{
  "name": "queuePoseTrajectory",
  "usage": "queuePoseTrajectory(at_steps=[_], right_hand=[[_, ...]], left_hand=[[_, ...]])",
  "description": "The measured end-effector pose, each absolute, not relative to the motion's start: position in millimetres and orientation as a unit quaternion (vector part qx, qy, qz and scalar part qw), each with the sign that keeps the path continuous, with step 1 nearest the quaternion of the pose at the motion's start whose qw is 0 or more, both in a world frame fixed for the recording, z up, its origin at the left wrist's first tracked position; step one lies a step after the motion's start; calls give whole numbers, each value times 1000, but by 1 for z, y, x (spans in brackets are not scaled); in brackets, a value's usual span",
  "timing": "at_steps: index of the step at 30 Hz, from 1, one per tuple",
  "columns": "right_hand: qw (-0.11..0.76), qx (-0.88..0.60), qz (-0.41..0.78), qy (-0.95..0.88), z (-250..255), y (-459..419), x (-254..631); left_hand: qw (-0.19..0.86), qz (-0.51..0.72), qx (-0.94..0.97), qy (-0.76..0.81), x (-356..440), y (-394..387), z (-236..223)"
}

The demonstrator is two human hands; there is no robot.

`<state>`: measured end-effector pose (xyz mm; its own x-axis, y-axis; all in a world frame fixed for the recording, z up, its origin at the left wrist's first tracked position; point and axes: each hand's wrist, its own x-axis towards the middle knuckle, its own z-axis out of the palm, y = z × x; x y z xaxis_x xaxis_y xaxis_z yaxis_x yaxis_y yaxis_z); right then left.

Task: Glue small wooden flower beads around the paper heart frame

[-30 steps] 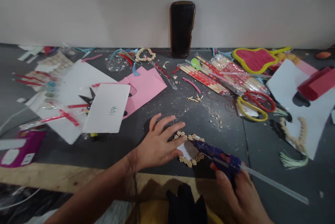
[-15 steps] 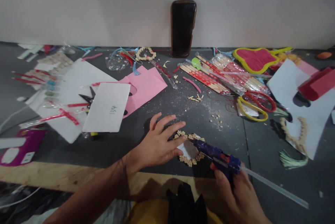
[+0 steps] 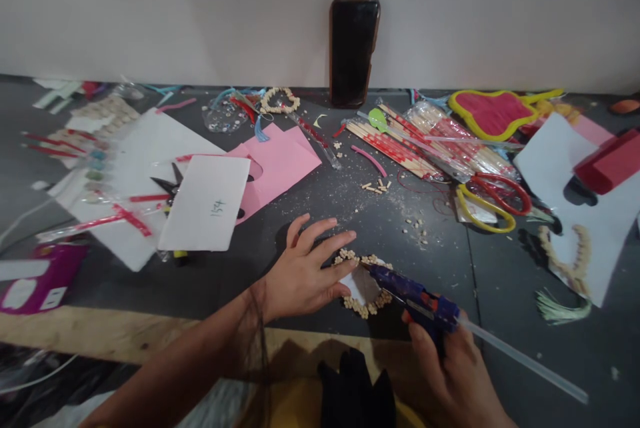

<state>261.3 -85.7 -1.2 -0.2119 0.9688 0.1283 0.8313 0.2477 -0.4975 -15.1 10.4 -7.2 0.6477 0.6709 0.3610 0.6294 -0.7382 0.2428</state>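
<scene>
A blue hot glue gun (image 3: 413, 291) is gripped in my right hand (image 3: 450, 355), with a long translucent glue stick (image 3: 525, 361) running out of its back. Its nozzle meets the upper edge of a ring of small wooden pieces (image 3: 367, 308), which is set around a white centre (image 3: 361, 287). My left hand (image 3: 307, 271) lies with fingers spread, its lower fingers and thumb resting on the ring's left side. Part of the ring is hidden under those fingers.
A phone (image 3: 354, 51) leans upright against the wall. Scissors (image 3: 495, 201) and bundled sticks (image 3: 395, 148) lie to the right. Pink paper (image 3: 280, 161), a white card marked 154 (image 3: 205, 205) and pliers (image 3: 170, 183) are at left. Wooden bits (image 3: 376, 187) dot the middle.
The view has shifted very slightly. Both hands, the glue gun and the wooden ring keep practically the same positions.
</scene>
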Motion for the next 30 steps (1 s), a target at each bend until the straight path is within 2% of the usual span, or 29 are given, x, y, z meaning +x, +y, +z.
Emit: queuePoseTrajectory(at_steps=[13,24,30], right_hand=[[196,-607,175,-750,-1,-86,257],[251,-593,144,-751,6,-81,248],[223,-607,135,-751,6,-84,252]], left_hand=[[48,212,907,360,-16,10,-8],[55,208,906,364,-16,9,-7],[55,210,906,362,-15,9,-7]])
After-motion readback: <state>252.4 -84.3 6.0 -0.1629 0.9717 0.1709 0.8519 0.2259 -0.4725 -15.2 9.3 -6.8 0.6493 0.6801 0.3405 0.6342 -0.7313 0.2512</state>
